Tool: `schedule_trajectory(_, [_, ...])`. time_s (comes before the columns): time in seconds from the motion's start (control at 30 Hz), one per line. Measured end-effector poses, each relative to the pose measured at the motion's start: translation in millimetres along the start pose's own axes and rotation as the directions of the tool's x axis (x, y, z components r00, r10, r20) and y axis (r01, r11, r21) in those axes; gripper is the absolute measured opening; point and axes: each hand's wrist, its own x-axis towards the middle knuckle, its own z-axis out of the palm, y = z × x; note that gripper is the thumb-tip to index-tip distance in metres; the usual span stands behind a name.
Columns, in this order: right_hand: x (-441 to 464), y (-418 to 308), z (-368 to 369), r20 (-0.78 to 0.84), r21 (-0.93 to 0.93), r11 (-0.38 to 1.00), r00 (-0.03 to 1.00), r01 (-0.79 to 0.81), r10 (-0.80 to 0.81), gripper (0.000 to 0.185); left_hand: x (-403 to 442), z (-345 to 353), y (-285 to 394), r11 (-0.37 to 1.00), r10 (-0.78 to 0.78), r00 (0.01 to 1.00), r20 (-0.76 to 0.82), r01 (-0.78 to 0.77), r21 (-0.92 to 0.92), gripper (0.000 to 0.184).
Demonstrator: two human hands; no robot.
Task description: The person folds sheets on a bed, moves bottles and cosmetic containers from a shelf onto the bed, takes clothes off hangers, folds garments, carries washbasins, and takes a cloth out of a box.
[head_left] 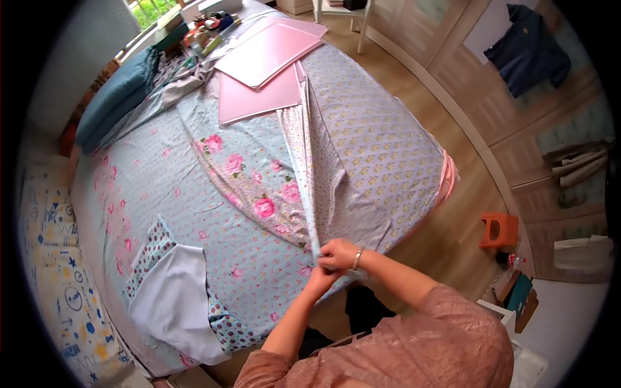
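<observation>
Both hands meet at the near edge of the bed, closed on the gathered end of a floral sheet point(259, 174). My left hand point(321, 279) is just below and left of my right hand point(340, 254), which has a bracelet at its wrist. From them a narrow, taut fold of the sheet runs up to the pink panels point(262, 97). Right of the fold lies a loose flap of the sheet, and beyond it a grey patterned bed cover point(378, 129) shows. A pale blue cloth with dotted parts point(171, 297) lies crumpled at the lower left.
Folded teal bedding point(119, 97) and a pile of small items point(210, 32) are at the far left. An orange stool point(499, 231) and a bottle point(515, 259) stand on the floor at right. A dark shirt point(527, 52) hangs on the wardrobe point(446, 58).
</observation>
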Motion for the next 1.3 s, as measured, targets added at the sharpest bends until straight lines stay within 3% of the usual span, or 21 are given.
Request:
schedule_trajectory(0.03, [12, -24, 12, 0.024, 0.051, 0.998, 0.999, 0.040, -0.041, 0.027, -16, -11, -16, 0.996, -0.083, 0.973, -0.214, 0.071, -0.061, 0.015])
schedule_trajectory(0.1, [34, -82, 31, 0.116, 0.111, 0.989, 0.987, 0.095, -0.108, 0.027, -66, -58, 5, 0.956, -0.160, 0.960, -0.230, 0.092, -0.278, 0.014])
schedule_trajectory(0.17, [56, -130, 64, 0.187, 0.123, 0.977, 0.963, 0.175, -0.196, 0.027, -118, -104, 15, 0.953, -0.164, 0.934, -0.318, 0.067, -0.295, 0.020])
schedule_trajectory(0.27, [82, -212, 135, 0.191, 0.163, 0.926, 0.910, 0.340, -0.368, 0.027, -210, -181, 0, 0.900, -0.086, 0.868, -0.489, -0.143, -0.412, 0.018])
schedule_trajectory(0.4, [120, -319, 239, 0.143, 0.262, 0.845, 0.847, 0.466, -0.511, 0.024, -336, -276, -16, 0.789, -0.016, 0.650, -0.760, -0.459, -0.409, 0.006])
schedule_trajectory(0.5, [138, -387, 305, 0.080, 0.461, 0.714, 0.777, 0.527, -0.625, 0.021, -411, -331, -3, 0.683, -0.008, 0.376, -0.927, -0.674, -0.279, 0.021])
schedule_trajectory(0.53, [139, -408, 310, 0.143, 0.391, 0.723, 0.739, 0.569, -0.659, 0.027, -446, -366, -23, 0.676, 0.041, 0.335, -0.941, -0.703, -0.220, 0.026])
schedule_trajectory(0.57, [136, -423, 311, 0.131, 0.332, 0.751, 0.761, 0.570, -0.636, 0.031, -481, -404, -43, 0.664, 0.093, 0.295, -0.951, -0.730, -0.162, 0.031])
schedule_trajectory(0.67, [160, -412, 334, 0.195, 0.432, 0.771, 0.786, 0.468, -0.587, 0.028, -572, -492, -30, 0.668, -0.019, -0.091, -0.996, -0.742, 0.055, 0.037])
schedule_trajectory(0.7, [156, -409, 309, 0.450, 0.508, 0.850, 0.798, 0.141, -0.401, 0.027, -603, -518, -30, 0.669, 0.013, -0.166, -0.986, -0.731, 0.132, 0.039])
schedule_trajectory(0.77, [162, -360, 306, 0.495, 0.272, 0.961, 0.848, 0.056, -0.190, 0.024, -628, -523, 25, 0.829, 0.319, -0.349, -0.881, -0.348, 0.438, 0.040])
schedule_trajectory(0.83, [160, -285, 298, 0.405, -0.071, 0.959, 0.887, 0.273, -0.223, 0.019, -647, -530, 78, 0.833, 0.220, -0.560, -0.799, -0.318, 0.453, 0.038])
schedule_trajectory(0.93, [109, -230, 242, 0.381, -0.229, 0.973, 0.923, 0.031, 0.060, 0.020, -660, -534, 156, 0.837, 0.031, -0.732, -0.680, -0.353, 0.418, 0.032])
schedule_trajectory(0.97, [92, -199, 238, 0.314, -0.071, 0.977, 0.925, -0.203, 0.215, 0.021, -655, -534, 174, 0.848, -0.065, -0.756, -0.651, -0.386, 0.363, 0.032])
schedule_trajectory(1.07, [47, -163, 215, 0.227, -0.142, 0.892, 0.863, -0.429, 0.451, 0.019, -696, -675, 85, 0.871, 0.284, -0.518, -0.807, -0.212, 0.443, 0.028])
schedule_trajectory(1.1, [33, -165, 210, 0.196, -0.076, 0.826, 0.803, -0.559, 0.562, 0.018, -680, -711, 77, 0.810, -0.003, -0.413, -0.911, -0.535, 0.240, 0.025])
schedule_trajectory(1.13, [23, -155, 212, 0.190, -0.067, 0.820, 0.800, -0.568, 0.570, 0.018, -670, -759, 46, 0.919, 0.076, -0.276, -0.958, -0.353, 0.174, 0.016])
schedule_trajectory(1.2, [13, -131, 218, 0.199, 0.142, 0.714, 0.726, -0.686, 0.658, 0.016, -588, -747, 34, 0.991, -0.132, 0.050, -0.990, 0.010, -0.132, 0.016])
schedule_trajectory(1.23, [11, -124, 218, 0.224, 0.211, 0.676, 0.708, -0.706, 0.669, 0.014, -544, -743, 20, 0.981, -0.111, 0.108, -0.988, 0.170, -0.092, 0.019])
schedule_trajectory(1.27, [10, -120, 218, 0.239, 0.259, 0.639, 0.690, -0.724, 0.683, 0.015, -488, -691, 45, 0.924, -0.139, 0.052, -0.989, 0.366, -0.111, 0.016])
schedule_trajectory(1.3, [12, -116, 215, 0.255, 0.305, 0.602, 0.672, -0.738, 0.695, 0.015, -453, -707, 17, 0.928, -0.132, 0.180, -0.975, 0.367, -0.058, 0.007])
